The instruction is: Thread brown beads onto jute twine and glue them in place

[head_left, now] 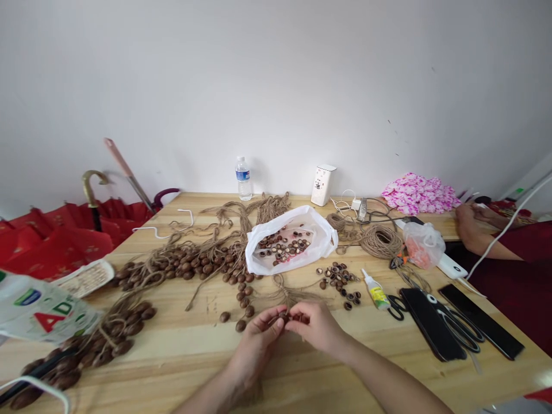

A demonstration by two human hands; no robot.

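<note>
Near the table's front middle, my left hand [259, 342] is closed with thumb and fingers around a small brown nutshell [282, 315]. My right hand [319, 328] pinches at the same nutshell from the other side; its fingertips partly hide it. Strands of jute twine [285, 290] run from just beyond my fingers towards an open white plastic bag [254, 253] with shell halves in it. More halved shells [338, 275] lie to the right of the bag. Left of my hands are loose round nutshells [225, 317] and a long heap of nutshells on twine [190, 261].
On the right are a glue bottle [376, 290], scissors [461, 328], phones [431, 325] and a twine coil [382, 241]. A water bottle [244, 179] and white box [323, 185] stand at the back. Red umbrellas [52, 236] are at left; another person's arm [483, 238] is at right.
</note>
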